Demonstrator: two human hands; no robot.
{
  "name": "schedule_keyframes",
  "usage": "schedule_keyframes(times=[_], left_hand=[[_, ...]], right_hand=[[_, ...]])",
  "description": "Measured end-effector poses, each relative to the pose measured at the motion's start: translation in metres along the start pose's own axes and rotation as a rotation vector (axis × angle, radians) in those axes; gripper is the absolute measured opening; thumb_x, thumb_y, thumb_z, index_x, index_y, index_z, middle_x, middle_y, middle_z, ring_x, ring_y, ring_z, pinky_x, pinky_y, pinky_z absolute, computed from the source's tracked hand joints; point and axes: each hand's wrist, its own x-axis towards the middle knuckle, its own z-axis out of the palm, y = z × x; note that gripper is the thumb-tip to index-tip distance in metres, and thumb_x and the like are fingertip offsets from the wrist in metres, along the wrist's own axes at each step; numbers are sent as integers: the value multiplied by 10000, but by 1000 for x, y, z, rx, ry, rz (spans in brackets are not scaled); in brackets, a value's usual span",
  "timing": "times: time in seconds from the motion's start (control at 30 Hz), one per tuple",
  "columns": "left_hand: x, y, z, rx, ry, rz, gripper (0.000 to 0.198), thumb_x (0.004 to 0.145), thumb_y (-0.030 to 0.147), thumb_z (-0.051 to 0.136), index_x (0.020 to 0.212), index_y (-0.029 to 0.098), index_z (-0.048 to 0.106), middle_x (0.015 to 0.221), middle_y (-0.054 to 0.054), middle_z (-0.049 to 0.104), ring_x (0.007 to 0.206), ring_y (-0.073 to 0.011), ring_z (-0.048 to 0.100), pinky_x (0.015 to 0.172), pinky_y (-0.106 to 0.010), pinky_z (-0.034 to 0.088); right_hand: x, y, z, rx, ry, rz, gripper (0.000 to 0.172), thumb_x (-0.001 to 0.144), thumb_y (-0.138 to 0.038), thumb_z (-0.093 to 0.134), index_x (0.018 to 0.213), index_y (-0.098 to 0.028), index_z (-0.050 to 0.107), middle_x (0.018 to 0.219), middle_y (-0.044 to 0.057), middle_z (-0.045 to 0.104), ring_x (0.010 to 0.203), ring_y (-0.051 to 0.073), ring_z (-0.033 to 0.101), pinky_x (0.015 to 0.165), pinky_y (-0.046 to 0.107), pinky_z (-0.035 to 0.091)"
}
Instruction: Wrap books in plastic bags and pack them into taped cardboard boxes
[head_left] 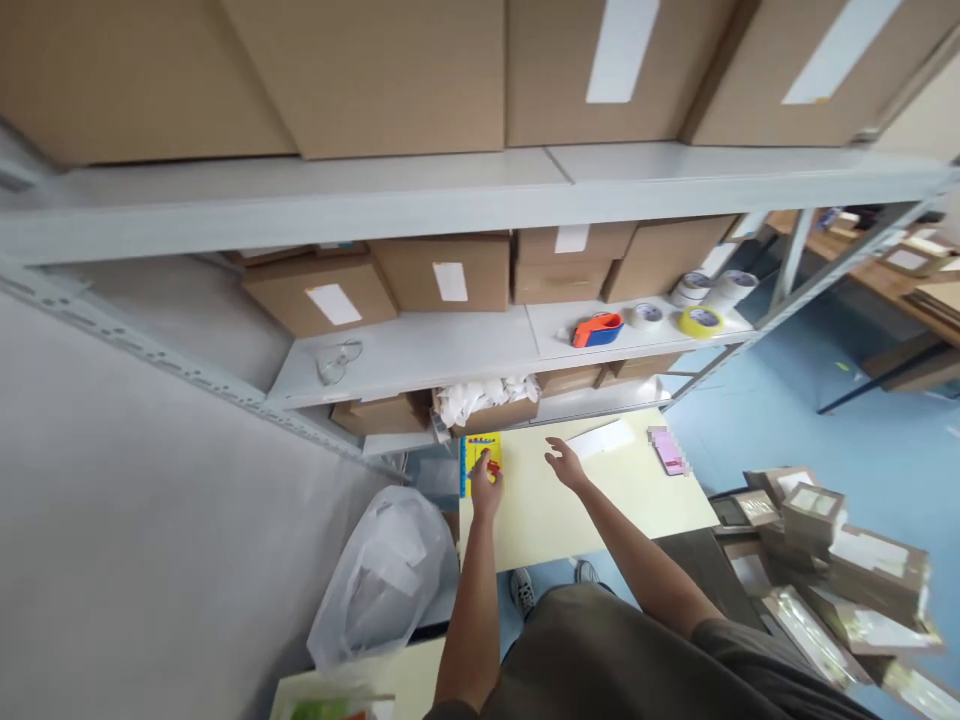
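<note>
My left hand [486,490] is over a yellow book or flat pack with a blue edge [473,452] at the left end of the pale table. Its fingers are spread on or just above the printed surface. A small red shape shows by the fingertips; I cannot tell whether it is print or a loose piece. My right hand [568,466] hovers over the table with fingers apart, holding nothing. Close to it on the far side lies a white sheet or flat packet [602,438]. Further right is a pink phone-like item [667,452], partly blurred.
A metal shelf rack [420,345] with cardboard boxes [471,275] stands in front. On it are tape rolls [701,321], an orange-and-blue tape dispenser [598,330] and glasses [339,362]. A plastic bag [382,580] sits left; stacked parcels [877,575] lie right.
</note>
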Motion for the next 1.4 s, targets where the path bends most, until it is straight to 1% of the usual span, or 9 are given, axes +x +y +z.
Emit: schedule_keyframes(times=[0.23, 0.33, 0.43, 0.57, 0.8, 0.93, 1.07, 1.2, 1.4], left_hand=[[23, 110, 62, -48, -84, 173, 615, 971, 273, 619, 1577, 304, 520, 1636, -101, 532, 1519, -293, 500, 1205, -480, 487], [32, 161, 81, -11, -130, 284, 650, 976, 261, 622, 1611, 292, 486, 1696, -100, 460, 1586, -289, 413, 1278, -486, 401], [39, 205, 97, 47, -200, 366, 669, 955, 231, 648, 1607, 289, 505, 1726, -96, 415, 1626, -287, 340, 1317, -482, 337], [43, 243, 110, 64, -220, 366, 622, 959, 255, 652, 1572, 296, 555, 1665, -100, 502, 1568, -286, 442, 1289, -483, 384], [11, 256, 99, 69, -108, 302, 572, 989, 292, 605, 1560, 303, 575, 1619, -81, 558, 1505, -275, 517, 1225, -463, 464], [-7, 249, 84, 72, -69, 224, 550, 986, 297, 607, 1536, 300, 604, 1586, -95, 586, 1439, -279, 580, 1144, -451, 533], [-11, 241, 72, 43, -33, 189, 528, 985, 286, 604, 1512, 283, 626, 1544, -117, 614, 1341, -274, 650, 1067, -432, 578], [-8, 239, 64, 23, -67, 201, 514, 982, 283, 612, 1495, 291, 645, 1534, -112, 618, 1324, -276, 658, 1042, -423, 593], [1, 226, 54, -15, -102, 268, 511, 989, 281, 602, 1498, 284, 642, 1528, -108, 616, 1331, -274, 641, 1047, -415, 597]], right_hand=[[-5, 6, -127, -114, 206, -186, 491, 950, -386, 589, 1423, -275, 660, 1496, 105, 659, 1402, 316, 603, 1134, 547, 541], [5, 3, -171, -142, 258, -250, 491, 957, -363, 584, 1433, -266, 662, 1483, 114, 668, 1410, 315, 599, 1163, 551, 518], [32, -9, -210, -178, 275, -344, 508, 958, -325, 587, 1457, -255, 654, 1490, 123, 664, 1408, 312, 600, 1192, 540, 496], [93, -47, -251, -249, 232, -524, 583, 949, -267, 589, 1530, -224, 600, 1546, 132, 620, 1449, 313, 557, 1227, 530, 462], [203, -156, -275, -538, 135, -646, 617, 918, -94, 537, 1532, -138, 587, 1579, 161, 587, 1480, 300, 495, 1256, 473, 397], [222, -174, -267, -740, 17, -524, 515, 919, -58, 556, 1419, -120, 660, 1419, 193, 703, 1343, 312, 614, 1169, 420, 448], [219, -168, -264, -863, -3, -442, 446, 963, -117, 586, 1405, -127, 647, 1288, 197, 760, 1192, 305, 693, 1058, 373, 488], [200, -163, -268, -892, 42, -511, 396, 956, -137, 595, 1348, -128, 654, 1271, 197, 754, 1188, 312, 665, 1059, 389, 451], [124, -121, -262, -708, 268, -626, 269, 954, -147, 556, 1201, -164, 661, 1173, 186, 726, 1130, 351, 598, 990, 430, 420]])
